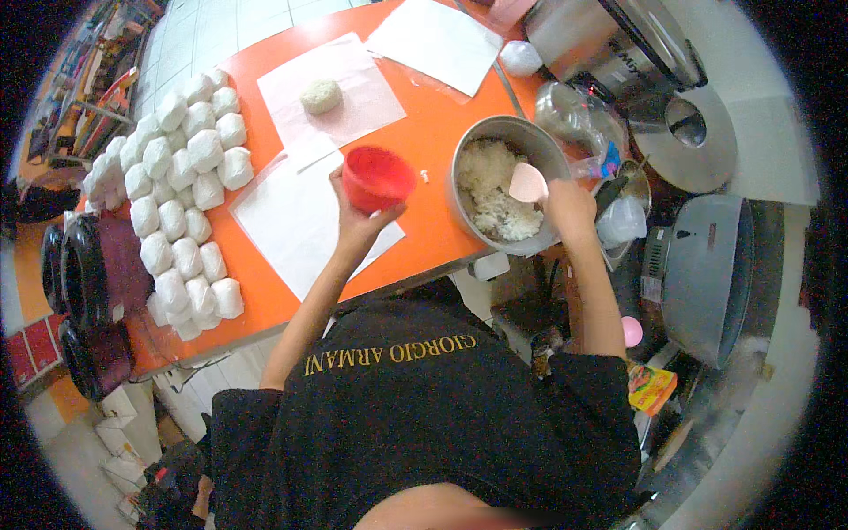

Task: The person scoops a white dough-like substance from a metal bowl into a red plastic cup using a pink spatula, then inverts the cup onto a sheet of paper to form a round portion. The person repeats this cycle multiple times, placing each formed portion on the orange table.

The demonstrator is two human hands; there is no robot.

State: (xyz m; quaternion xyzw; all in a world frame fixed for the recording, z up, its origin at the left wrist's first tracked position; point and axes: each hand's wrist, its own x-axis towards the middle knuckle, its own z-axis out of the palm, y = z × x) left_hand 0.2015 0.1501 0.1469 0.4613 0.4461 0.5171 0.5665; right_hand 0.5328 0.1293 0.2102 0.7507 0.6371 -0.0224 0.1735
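A red plastic cup (379,182) is gripped in my left hand (361,222), tilted so that its mouth faces up toward me. It is held over the edge of a stack of white paper sheets (291,232). My right hand (571,211) grasps a pale pink rice paddle (528,183), whose blade rests over cooked white rice (490,169) inside a round metal pot (555,136). Farther back, a moulded mound of rice (320,97) sits on a sheet of wrapping paper (371,99). Whether rice is inside the cup is too blurred to tell.
White paper-wrapped bundles (185,169) are piled on the left of the orange table (437,245). More paper sheets (437,40) lie at the back. A large metal rice cooker (596,53) stands back right, with a plastic bag (576,116) and a clear plastic container (623,222) near the pot.
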